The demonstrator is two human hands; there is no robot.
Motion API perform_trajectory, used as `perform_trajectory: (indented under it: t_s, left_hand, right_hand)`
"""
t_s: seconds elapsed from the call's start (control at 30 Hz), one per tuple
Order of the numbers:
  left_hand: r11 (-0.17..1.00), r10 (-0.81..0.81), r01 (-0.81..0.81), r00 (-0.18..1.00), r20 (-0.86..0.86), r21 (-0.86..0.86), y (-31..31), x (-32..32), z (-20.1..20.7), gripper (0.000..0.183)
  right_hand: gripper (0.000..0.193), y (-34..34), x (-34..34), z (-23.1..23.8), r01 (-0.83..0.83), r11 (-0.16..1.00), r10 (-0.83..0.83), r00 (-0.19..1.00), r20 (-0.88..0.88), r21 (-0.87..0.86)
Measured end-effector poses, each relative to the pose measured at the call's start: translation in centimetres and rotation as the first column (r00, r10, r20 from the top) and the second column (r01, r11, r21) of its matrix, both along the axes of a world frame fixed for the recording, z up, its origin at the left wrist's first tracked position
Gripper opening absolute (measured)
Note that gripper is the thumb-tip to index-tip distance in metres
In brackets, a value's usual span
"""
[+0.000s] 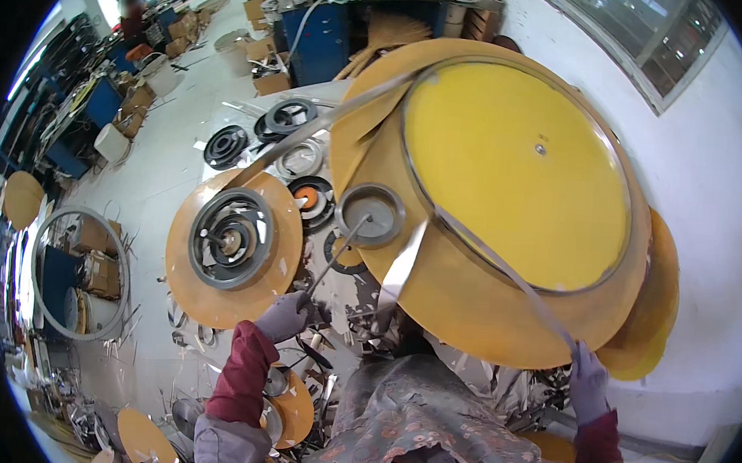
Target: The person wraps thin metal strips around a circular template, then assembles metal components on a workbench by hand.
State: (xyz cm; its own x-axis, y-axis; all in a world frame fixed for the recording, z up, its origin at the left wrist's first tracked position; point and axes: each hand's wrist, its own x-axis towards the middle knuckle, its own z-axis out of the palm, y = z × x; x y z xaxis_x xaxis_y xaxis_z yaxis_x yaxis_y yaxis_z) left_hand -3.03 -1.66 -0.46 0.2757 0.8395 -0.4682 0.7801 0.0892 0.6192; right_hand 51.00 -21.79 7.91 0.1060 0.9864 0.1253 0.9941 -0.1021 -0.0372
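My left hand [282,316], in a grey glove, is closed round the lower end of a thin metal rod [337,259]. The rod slants up to the middle of a shallow round grey metal cup [387,207]. At the right, my gloved right hand [587,386] grips the end of a long grey strip [506,267]. That strip runs down along the edge of a large yellow disc [513,173], which lies on a wider tan round board [461,298]. Left of the cup sits a smaller tan disc [184,257] bearing a grey ring [261,267]; another grey band [305,132] stretches from it toward the yellow disc.
Black and grey rings [226,146] lie between the two discs. A bright metal strip [401,272] sticks up by the board's near edge. A white wall [711,161] with a window borders the right. Cardboard boxes [271,83] and blue cabinets [315,43] stand behind; another person sits far left.
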Motion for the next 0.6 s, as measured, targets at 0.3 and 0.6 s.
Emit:
perform_trajectory:
  t_s: [0.3,0.6]
  left_hand:
    - [0.997,0.008,-0.012,0.999,0.043,0.078,-0.3,1.4,-1.0,0.020]
    - [0.998,0.035,-0.022,0.970,0.240,-0.058,0.9,1.4,-1.4,0.018]
  right_hand:
    - [0.019,20.8,-6.8,-0.5,0.007,0.995,0.040,0.881,-0.471,0.096]
    - [0.024,-22.6,11.9,-5.2,0.081,0.677,-0.706,0.351,-0.615,-0.732]
